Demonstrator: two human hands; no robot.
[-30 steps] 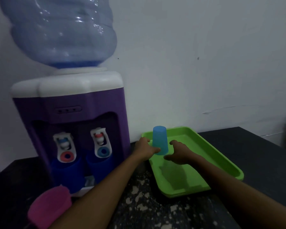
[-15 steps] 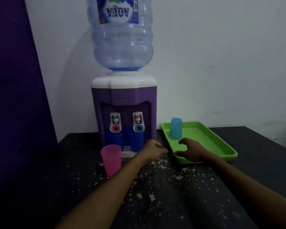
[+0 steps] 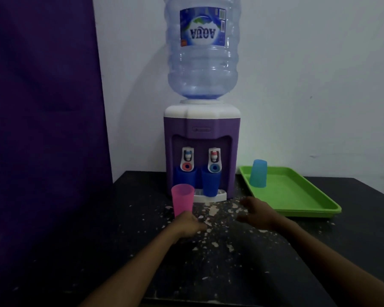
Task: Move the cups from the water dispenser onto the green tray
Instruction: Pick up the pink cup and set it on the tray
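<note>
Left hand: the left hand (image 3: 187, 224) sits at the base of the pink cup (image 3: 182, 203), fingers loosely curled; whether it grips is unclear.
Right hand: the right hand (image 3: 256, 214) hovers open and empty over the counter (image 3: 75, 240).
Cups: a light blue cup (image 3: 258, 173) stands inverted on the green tray (image 3: 297, 196); two dark blue cups (image 3: 211, 183) sit under the water dispenser (image 3: 201, 138) taps.

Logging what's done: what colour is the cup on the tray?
Light blue cup, upside down on the green tray; head view.
</note>
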